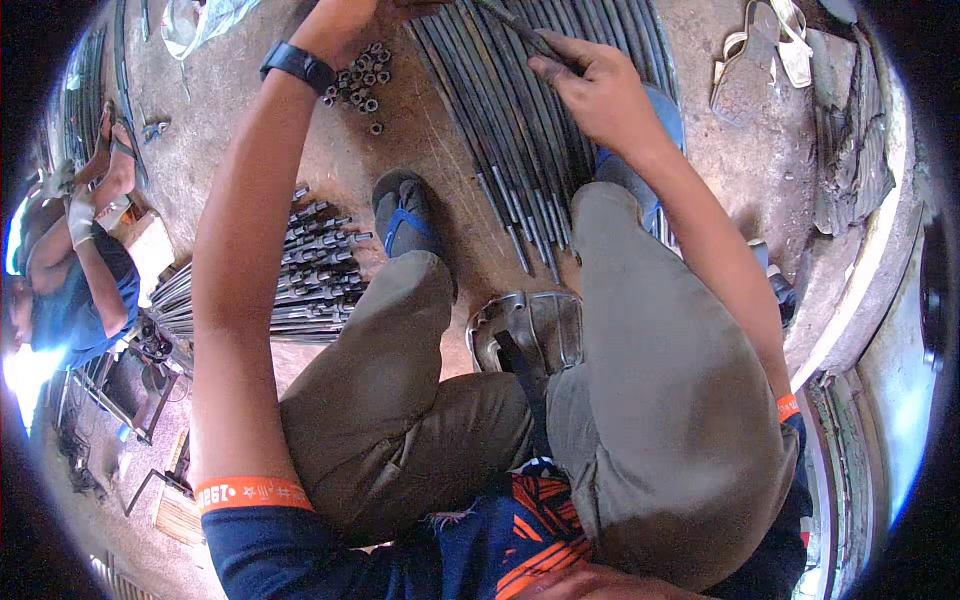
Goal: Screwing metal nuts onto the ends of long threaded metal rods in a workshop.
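Note:
My right hand [605, 95] is closed around the end of a dark metal rod [520, 30], with the thumb pressed along it. The rod slants up and leaves the picture at the top. At the upper edge, my left hand [345, 18] is cut off, so its fingers are mostly hidden. Just below it lies a small heap of metal nuts [362, 80] on the floor. Under and beside my right hand, many dark rods [510, 130] lie side by side, their lighter, threaded-looking ends pointing toward me.
Left of my sandalled foot [408, 215] lies a bundle of rods with fittings on their ends [310, 270]. A metal frame [525, 330] stands between my legs. Another person [85, 250] sits at far left. Pale sandals [765, 50] lie at upper right.

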The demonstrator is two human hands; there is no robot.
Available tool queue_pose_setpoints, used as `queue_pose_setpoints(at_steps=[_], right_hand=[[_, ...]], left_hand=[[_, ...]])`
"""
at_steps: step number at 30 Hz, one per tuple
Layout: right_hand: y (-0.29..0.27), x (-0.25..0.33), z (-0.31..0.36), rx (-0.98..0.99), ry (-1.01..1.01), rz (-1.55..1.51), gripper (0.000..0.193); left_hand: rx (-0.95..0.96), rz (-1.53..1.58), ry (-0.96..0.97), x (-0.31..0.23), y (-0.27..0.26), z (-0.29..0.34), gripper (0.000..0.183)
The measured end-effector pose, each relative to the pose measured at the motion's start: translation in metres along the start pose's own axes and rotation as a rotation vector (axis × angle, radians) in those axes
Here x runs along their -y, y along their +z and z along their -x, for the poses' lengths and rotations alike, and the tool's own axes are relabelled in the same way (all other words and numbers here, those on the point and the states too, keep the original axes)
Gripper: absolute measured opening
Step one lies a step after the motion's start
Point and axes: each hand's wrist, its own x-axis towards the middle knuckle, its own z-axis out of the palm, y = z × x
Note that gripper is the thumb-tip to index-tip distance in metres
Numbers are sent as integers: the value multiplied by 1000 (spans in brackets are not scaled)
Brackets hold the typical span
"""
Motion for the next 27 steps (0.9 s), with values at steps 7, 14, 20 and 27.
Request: queue_pose_setpoints(at_steps=[7,14,20,27], right_hand=[[-2,2,-3,-24,-37,35,38],[-1,2,-1,-5,9,-28,38],[3,1,1,-52,-61,64,38],[0,7,-1,-8,-33,40,38]], left_hand=[[47,115,-98,45,-5,-10,31],[-48,178,-68,43,8,-7,28],[78,359,-61,45,3,-4,28],[136,329,-1,46,-11,-7,25]])
